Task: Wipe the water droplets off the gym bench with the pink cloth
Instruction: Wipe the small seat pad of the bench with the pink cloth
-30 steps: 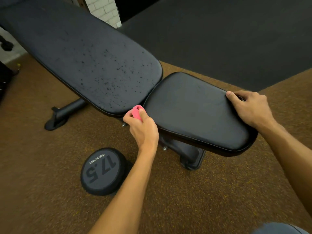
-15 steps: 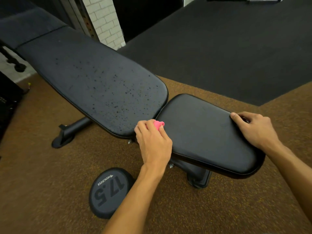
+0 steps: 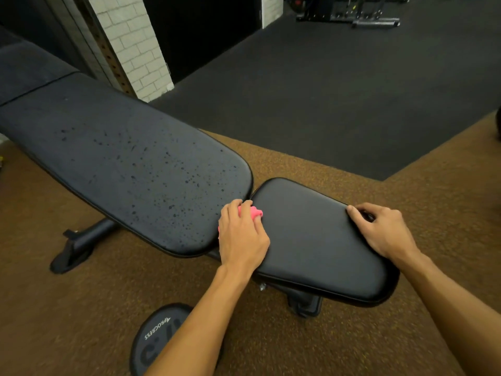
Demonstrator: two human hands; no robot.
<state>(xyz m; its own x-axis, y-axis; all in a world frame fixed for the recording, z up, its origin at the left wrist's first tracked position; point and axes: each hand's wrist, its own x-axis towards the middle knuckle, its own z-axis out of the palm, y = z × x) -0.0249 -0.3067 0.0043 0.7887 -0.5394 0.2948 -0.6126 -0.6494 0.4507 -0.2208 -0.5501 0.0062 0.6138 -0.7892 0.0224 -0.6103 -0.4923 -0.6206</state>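
Pink cloth, balled in my left hand, just moved up onto the seat pad's near-left corner; right hand grips the far edge, droplets on the back pad untouched.

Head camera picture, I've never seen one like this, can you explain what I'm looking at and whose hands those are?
The camera sits on a person's head and looks forward and down, so the two bare arms reaching in from the bottom are that person's own. There is no machine here. Below them is a black gym bench: a long back pad speckled with water droplets, and a shorter seat pad that looks dry. The left hand rests where the two pads meet, its fingers closed on a bunched pink cloth. The right hand holds the seat pad's far edge and carries nothing. On the brown floor near the left arm lies a dark dumbbell.
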